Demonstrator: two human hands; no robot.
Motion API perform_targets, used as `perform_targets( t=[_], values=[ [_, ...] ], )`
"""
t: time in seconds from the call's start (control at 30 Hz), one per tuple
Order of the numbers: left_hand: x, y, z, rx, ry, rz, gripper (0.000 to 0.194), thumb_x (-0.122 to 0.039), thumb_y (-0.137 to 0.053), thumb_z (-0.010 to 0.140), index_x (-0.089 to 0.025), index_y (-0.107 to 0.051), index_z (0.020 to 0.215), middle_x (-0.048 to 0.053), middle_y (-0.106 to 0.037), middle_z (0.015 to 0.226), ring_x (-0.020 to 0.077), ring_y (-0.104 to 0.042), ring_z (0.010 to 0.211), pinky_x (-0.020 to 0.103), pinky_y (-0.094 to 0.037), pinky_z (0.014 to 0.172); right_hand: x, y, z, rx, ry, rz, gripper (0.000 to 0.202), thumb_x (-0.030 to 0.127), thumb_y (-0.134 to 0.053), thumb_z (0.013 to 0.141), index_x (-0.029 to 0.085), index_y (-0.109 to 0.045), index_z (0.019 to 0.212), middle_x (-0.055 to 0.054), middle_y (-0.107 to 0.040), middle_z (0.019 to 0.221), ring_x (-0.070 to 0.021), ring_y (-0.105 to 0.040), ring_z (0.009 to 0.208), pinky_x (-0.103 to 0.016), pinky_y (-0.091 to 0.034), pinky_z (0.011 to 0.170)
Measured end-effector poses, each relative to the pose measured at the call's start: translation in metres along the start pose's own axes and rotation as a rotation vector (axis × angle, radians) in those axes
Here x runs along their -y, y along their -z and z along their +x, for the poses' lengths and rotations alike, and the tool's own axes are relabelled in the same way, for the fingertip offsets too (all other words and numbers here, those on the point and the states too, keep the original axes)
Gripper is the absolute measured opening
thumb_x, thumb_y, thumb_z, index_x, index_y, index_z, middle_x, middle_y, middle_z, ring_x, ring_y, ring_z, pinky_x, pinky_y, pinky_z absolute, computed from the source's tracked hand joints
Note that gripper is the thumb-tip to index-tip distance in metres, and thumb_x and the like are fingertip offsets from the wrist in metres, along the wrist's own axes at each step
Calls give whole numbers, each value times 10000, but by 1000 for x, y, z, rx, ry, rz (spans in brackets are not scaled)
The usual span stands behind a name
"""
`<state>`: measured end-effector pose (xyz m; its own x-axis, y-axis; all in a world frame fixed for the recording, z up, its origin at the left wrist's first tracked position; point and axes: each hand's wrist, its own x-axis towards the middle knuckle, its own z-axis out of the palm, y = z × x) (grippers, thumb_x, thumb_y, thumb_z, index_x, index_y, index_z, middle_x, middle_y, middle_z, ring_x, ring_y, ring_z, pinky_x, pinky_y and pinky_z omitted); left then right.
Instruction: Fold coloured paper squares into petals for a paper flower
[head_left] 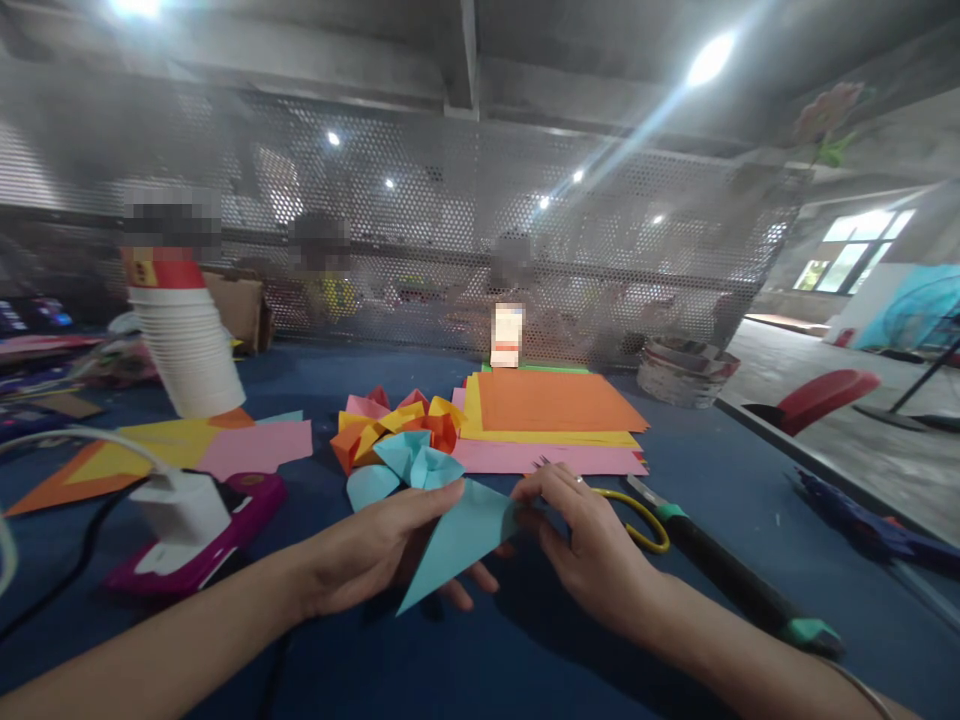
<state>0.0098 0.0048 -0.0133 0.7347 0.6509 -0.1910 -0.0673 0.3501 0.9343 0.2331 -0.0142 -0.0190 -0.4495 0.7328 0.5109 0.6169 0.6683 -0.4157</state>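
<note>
A light blue paper triangle [459, 535] is held between both hands, one point hanging down toward the front. My left hand [390, 540] supports it from the left, thumb on top and fingers beneath. At the paper's right corner, my right hand [581, 530] pinches the edge with thumb and fingers. Just behind my left hand lie folded light blue paper pieces [420, 462], touching a cluster of folded orange, yellow and pink pieces [390, 418].
Behind the hands is a stack of coloured sheets [559, 400]. Yellow-handled scissors [645, 525] and a black-green cutter [735, 570] lie right. Left are a purple power strip [240, 520] and stacked paper cups [187, 345]. A basket [686, 372] and glue gun [862, 520] stand right.
</note>
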Motion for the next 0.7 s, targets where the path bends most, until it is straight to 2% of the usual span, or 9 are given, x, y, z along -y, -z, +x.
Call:
perform_targets(
  t=[0.13,0.23,0.33,0.4,0.47,0.57,0.63,0.7],
  values=[
    [0,0,-1,35,34,-43,558,-462,-281,990,-94,-699,1025,136,-731,901,183,-668,703,287,-508,706,3,1,0,43,72,-18,398,3,-439,856,238,-502,1172,-39,-594,1015,-188,-534,963,-420,-370,989],
    [0,1,1,48,17,-72,532,-461,-304,984,-99,-689,1043,140,-719,969,202,-675,754,298,-511,707,4,2,0,82,134,-64,484,35,-401,900,260,-435,1327,-56,-584,1048,-187,-534,974,-374,-445,901],
    [0,1,3,26,4,-91,511,-485,-345,967,-107,-681,1044,142,-704,1011,225,-675,795,311,-516,694,4,2,-1,67,190,-116,515,51,-390,910,260,-396,1381,-76,-574,1088,-192,-536,989,-363,-480,861],
    [0,0,4,-12,1,-88,498,-501,-385,951,-107,-687,987,130,-712,943,220,-676,774,310,-520,692,5,3,-2,28,221,-154,505,44,-403,896,265,-435,1349,-87,-550,1156,-199,-526,1045,-375,-475,886],
    [0,-1,4,-44,-17,-69,425,-476,-457,932,-118,-686,931,106,-713,876,209,-672,762,311,-525,703,7,5,-2,-17,255,-196,429,22,-422,865,251,-544,1207,-88,-540,1174,-209,-514,1073,-400,-452,919],
    [1,-3,3,-45,-37,-18,278,-381,-587,883,-122,-686,901,83,-705,826,181,-658,735,305,-524,720,11,8,-2,-14,320,-222,287,8,-438,849,215,-595,970,-69,-599,1062,-203,-533,995,-413,-421,929],
    [2,-2,3,-30,-32,21,244,-333,-661,837,-108,-692,927,87,-707,810,173,-655,715,293,-519,713,14,9,-2,25,344,-208,244,21,-440,869,204,-573,961,-54,-636,969,-189,-547,919,-395,-418,907],
    [3,-1,3,-49,-37,57,269,-318,-708,799,-98,-694,953,91,-713,810,172,-656,711,283,-514,705,15,10,-2,43,354,-194,277,15,-432,870,194,-548,1048,-49,-649,927,-185,-549,887,-385,-415,887]
  ],
)
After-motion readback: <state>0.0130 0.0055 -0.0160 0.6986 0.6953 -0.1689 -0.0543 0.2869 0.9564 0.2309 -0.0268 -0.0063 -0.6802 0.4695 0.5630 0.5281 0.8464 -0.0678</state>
